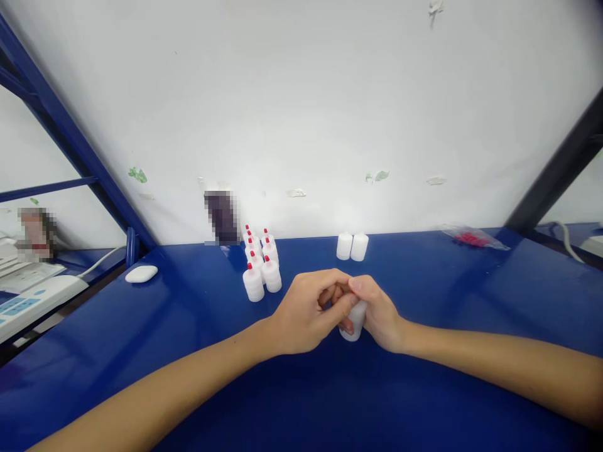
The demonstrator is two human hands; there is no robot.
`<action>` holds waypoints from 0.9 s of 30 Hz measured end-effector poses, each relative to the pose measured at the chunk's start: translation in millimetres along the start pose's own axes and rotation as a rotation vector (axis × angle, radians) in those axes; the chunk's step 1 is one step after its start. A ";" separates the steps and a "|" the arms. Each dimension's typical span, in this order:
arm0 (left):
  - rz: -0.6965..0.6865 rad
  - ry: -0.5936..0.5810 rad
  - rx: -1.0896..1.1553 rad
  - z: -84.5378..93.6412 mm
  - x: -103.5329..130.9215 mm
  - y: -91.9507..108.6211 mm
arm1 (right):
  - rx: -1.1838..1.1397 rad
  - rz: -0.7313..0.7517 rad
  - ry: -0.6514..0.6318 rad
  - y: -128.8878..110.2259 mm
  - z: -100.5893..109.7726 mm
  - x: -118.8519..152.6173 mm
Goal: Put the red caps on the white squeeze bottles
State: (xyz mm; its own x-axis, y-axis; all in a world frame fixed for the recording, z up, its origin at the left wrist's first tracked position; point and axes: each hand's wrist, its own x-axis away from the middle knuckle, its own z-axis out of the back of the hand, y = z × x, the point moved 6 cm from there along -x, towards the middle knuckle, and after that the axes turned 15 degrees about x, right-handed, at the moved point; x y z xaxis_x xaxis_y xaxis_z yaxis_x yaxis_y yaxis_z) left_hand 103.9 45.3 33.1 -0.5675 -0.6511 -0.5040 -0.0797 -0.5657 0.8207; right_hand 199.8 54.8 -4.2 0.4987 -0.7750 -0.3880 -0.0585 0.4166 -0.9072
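Observation:
A white bottle (354,321) stands near the middle of the blue table, tilted slightly, with its top hidden by fingers. My right hand (380,312) is wrapped round its right side. My left hand (308,311) is closed at its top from the left, thumb and fingertips meeting there; whether a small part is pinched between them is hidden. The fingertips of both hands touch above the bottle. Behind them, two white bottles without red caps (352,247) stand side by side. Several white bottles with red tips (254,284) are grouped in two rows to the left.
A clear bag with red pieces (472,237) lies at the back right. A white mouse-like object (141,274) rests at the left. A white power strip (42,304) is at the far left, beyond a blue frame post (70,125). The white wall (301,125) bounds the table's back.

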 end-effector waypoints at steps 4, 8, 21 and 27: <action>-0.213 0.127 -0.102 14.3 20.3 4.0 | 0.159 0.034 -0.052 -9.4 -7.2 0.9; -0.269 0.172 -0.216 23.7 38.0 9.3 | 0.196 0.032 -0.103 -11.4 -10.9 2.1; -0.218 -0.154 -1.247 63.3 52.6 9.3 | 0.154 0.014 0.014 -0.7 6.2 4.8; 0.179 -0.098 -1.449 78.2 52.7 -6.5 | 0.110 0.029 0.000 6.3 9.3 4.3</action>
State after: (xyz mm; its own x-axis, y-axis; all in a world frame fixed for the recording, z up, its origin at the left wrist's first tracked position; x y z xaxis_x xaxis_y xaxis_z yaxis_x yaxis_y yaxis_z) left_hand 10.5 54.2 22.2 -0.5379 -0.7631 -0.3581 0.8394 -0.5241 -0.1440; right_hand 209.7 58.5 -10.0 0.4986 -0.7616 -0.4140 0.0225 0.4888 -0.8721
